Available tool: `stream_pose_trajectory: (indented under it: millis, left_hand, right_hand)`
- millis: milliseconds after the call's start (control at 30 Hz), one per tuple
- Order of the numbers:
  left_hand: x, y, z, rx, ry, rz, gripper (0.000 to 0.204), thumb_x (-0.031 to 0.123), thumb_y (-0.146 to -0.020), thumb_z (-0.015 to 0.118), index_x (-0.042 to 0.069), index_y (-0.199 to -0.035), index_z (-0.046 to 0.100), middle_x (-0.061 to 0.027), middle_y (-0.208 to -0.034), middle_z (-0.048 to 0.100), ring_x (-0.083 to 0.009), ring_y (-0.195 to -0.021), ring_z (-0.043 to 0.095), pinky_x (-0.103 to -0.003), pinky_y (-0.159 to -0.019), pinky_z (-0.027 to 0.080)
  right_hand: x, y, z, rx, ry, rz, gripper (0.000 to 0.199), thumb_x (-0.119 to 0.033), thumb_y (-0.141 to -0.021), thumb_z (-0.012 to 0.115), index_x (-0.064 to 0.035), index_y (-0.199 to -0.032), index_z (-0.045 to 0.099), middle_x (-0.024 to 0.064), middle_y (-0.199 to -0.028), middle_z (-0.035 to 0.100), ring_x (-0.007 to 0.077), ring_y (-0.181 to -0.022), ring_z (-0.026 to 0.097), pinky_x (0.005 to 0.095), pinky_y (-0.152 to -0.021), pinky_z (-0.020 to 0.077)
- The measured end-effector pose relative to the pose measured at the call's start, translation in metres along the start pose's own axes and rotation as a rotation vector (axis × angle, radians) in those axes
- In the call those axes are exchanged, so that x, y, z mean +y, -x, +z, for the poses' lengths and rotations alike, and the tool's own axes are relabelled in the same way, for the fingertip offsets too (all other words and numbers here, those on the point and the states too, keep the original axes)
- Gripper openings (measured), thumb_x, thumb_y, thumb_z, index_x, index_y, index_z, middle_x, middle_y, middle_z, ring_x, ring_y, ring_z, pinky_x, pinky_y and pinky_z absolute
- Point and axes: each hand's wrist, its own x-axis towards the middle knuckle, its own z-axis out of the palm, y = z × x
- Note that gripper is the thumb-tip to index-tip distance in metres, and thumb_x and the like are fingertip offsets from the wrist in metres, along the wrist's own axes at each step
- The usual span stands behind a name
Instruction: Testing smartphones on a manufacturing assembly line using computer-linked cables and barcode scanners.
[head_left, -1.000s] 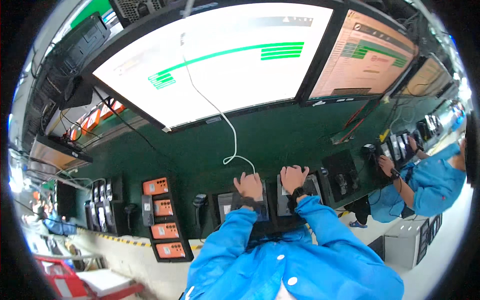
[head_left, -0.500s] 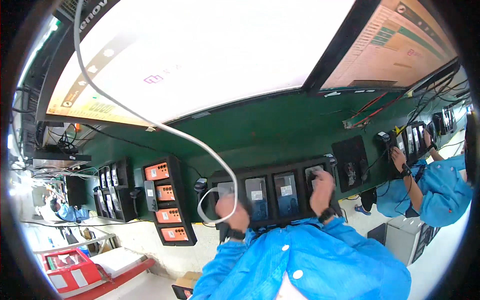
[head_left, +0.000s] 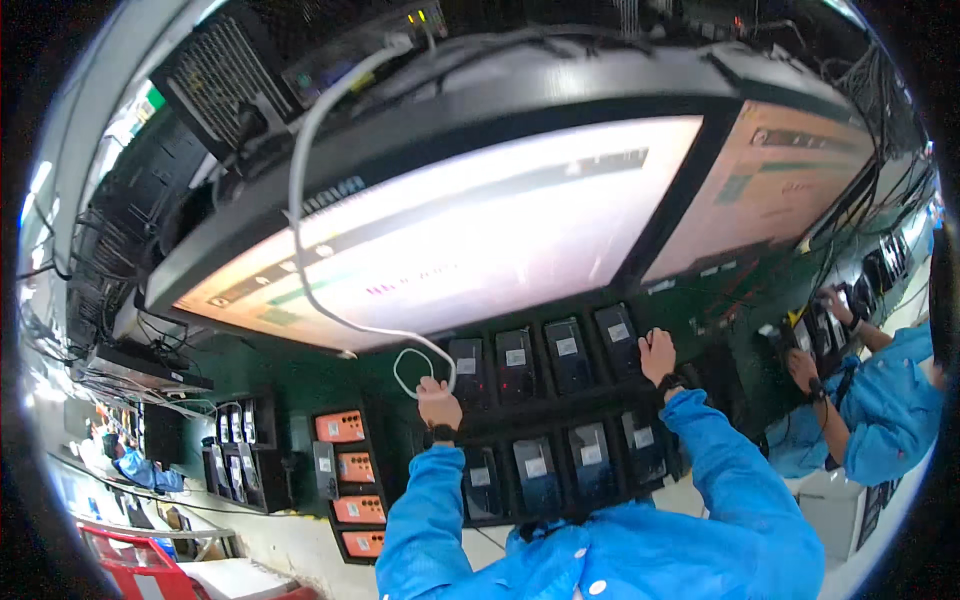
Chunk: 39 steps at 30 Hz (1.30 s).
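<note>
My left hand [head_left: 438, 405] is closed at the left end of a black tray [head_left: 541, 372], beside a loop of white cable [head_left: 375, 330]. At the tray's right end my right hand [head_left: 657, 355] is curled closed too. Dark phones with white labels, such as this phone [head_left: 516, 360], lie side by side in its slots. Nearer to me, between my forearms, sits a second black tray [head_left: 508, 487] with a similar row of labelled dark phones [head_left: 592, 460]. The fingertips of both hands are partly hidden.
A large monitor [head_left: 500, 230] and a second screen [head_left: 765, 190] stand behind the trays. On the left, a black rack holds orange phones [head_left: 340, 426]; another phone rack [head_left: 265, 455] lies beyond. To the right, a co-worker in a blue sleeve [head_left: 875, 400] handles phones.
The view has tilted up, showing more of the monitors. My hands have moved away from my body at the tray's ends, and a second row of phones now shows nearer to me.
</note>
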Motion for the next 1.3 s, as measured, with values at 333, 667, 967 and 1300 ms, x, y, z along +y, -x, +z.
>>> stream_pose_trajectory:
  millis: [333, 667, 967, 1300]
  left_hand:
    - [0.024, 0.010, -0.023, 0.045, 0.316, 0.222, 0.009, 0.004, -0.089, 0.053, -0.003, -0.093, 0.048, -0.0180, -0.089, 0.048, -0.0359, -0.081, 0.050, -0.043, -0.072, 0.044]
    - [0.072, 0.170, -0.078, -0.374, 0.809, -0.204, 0.014, 0.015, -0.094, 0.057, 0.002, -0.090, 0.053, -0.0050, -0.070, 0.056, -0.0116, -0.061, 0.053, -0.027, -0.056, 0.043]
    - [0.088, 0.212, -0.062, -0.708, 0.874, -0.198, 0.018, 0.015, -0.095, 0.056, 0.000, -0.092, 0.047, -0.0098, -0.079, 0.063, -0.0140, -0.073, 0.062, -0.028, -0.064, 0.048]
    - [0.151, 0.223, -0.010, -0.855, 0.925, 0.086, 0.028, 0.018, -0.090, 0.063, 0.001, -0.102, 0.044, -0.0154, -0.088, 0.068, -0.0218, -0.067, 0.065, -0.034, -0.060, 0.050]
  right_hand:
    - [0.059, 0.019, 0.006, 0.045, -0.186, 0.051, 0.031, -0.023, -0.087, 0.062, 0.0030, -0.103, 0.056, 0.0226, -0.093, 0.060, 0.0428, -0.090, 0.056, 0.0495, -0.076, 0.0440]
    - [0.156, 0.170, -0.026, -0.098, -0.257, 0.331, 0.044, -0.025, -0.087, 0.068, 0.0030, -0.113, 0.048, 0.0151, -0.098, 0.057, 0.0294, -0.086, 0.056, 0.0381, -0.076, 0.0457]
    - [-0.004, 0.191, -0.156, -0.461, -0.727, 0.638, 0.021, -0.015, -0.093, 0.060, -0.0091, -0.105, 0.044, 0.0015, -0.075, 0.054, 0.0105, -0.054, 0.051, 0.0261, -0.048, 0.0421]
    - [-0.023, 0.212, -0.160, -0.465, -0.896, 0.685, 0.026, -0.011, -0.093, 0.059, -0.0099, -0.113, 0.042, 0.0012, -0.078, 0.053, 0.0093, -0.055, 0.048, 0.0249, -0.048, 0.0396]
